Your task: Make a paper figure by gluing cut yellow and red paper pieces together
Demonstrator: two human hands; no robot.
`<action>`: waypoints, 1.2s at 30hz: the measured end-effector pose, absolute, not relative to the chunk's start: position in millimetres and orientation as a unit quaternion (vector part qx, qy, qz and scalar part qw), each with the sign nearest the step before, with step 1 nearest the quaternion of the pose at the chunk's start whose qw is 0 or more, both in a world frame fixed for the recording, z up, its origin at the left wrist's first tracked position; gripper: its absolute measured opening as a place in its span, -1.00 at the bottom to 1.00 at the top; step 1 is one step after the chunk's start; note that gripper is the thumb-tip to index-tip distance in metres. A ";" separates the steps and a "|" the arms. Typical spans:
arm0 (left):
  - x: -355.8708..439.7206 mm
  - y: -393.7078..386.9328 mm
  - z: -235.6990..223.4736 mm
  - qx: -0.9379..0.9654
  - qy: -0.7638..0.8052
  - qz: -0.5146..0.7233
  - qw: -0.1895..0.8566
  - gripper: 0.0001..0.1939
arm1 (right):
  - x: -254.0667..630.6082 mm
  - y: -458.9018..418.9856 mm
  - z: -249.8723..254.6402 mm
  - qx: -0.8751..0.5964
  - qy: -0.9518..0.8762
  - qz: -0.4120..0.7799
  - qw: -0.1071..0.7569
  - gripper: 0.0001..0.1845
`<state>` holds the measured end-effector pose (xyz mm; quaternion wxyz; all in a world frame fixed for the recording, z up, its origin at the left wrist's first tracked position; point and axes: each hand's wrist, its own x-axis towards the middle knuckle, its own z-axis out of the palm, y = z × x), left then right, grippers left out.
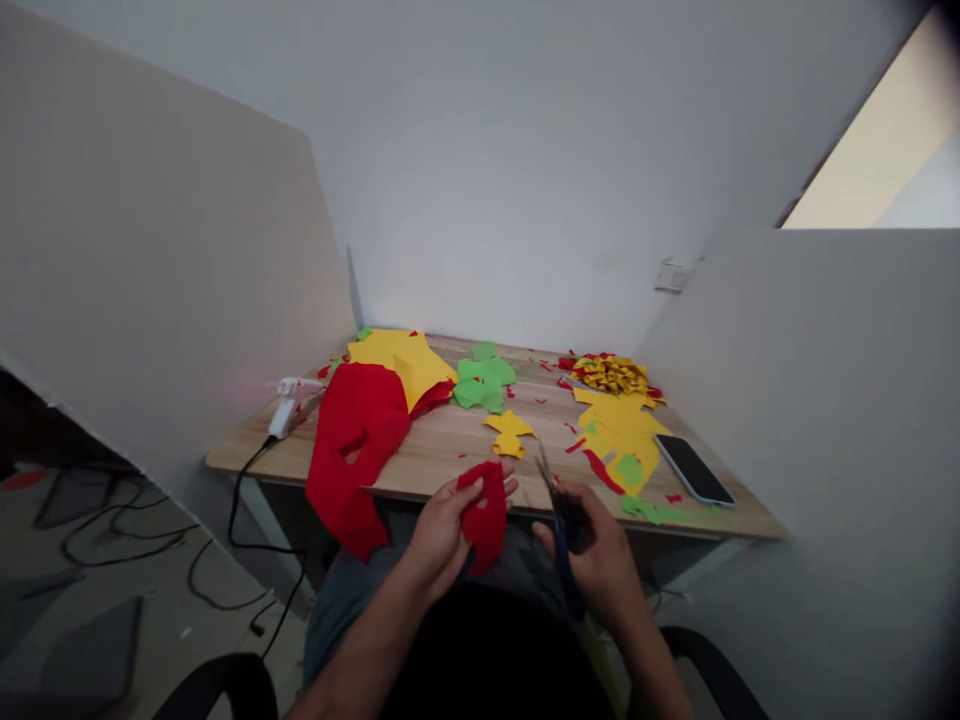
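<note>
Between the thumb and fingers of my left hand [441, 538] is a small piece of red felt-like sheet [489, 515], hanging down over my lap. My right hand [606, 552] grips a pair of scissors [564, 560] with dark blue handles, blades pointing up and slightly apart from the red piece. A large red sheet [360, 425] with a cut hole drapes over the table's front edge to the left. Just beyond my hands lies a small yellow cut-out [510, 434]. Green pieces [484, 380] rest behind it.
On the wooden table [427, 455] stands a white glue gun [289, 400] at the left, its black cord hanging down. A yellow sheet [390, 355], more yellow pieces [619, 430], a ruffled yellow bundle [611, 375] and a phone [694, 470] lie around. Partitions enclose both sides.
</note>
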<state>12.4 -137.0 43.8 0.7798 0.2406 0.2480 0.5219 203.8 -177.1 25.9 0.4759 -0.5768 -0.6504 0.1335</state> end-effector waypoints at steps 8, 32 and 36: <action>13.6 -145.2 52.1 0.236 0.228 0.519 0.789 -0.67 | 191.5 -186.8 24.5 -0.567 -0.702 0.138 0.408 -0.55; 12.2 -148.3 49.3 0.244 0.201 0.498 0.807 -0.54 | 189.1 -190.2 13.0 -0.545 -0.718 0.112 0.418 -0.63; 10.1 -149.3 50.6 0.243 0.222 0.494 0.805 -0.60 | 190.3 -190.9 14.8 -0.545 -0.724 0.115 0.407 -0.63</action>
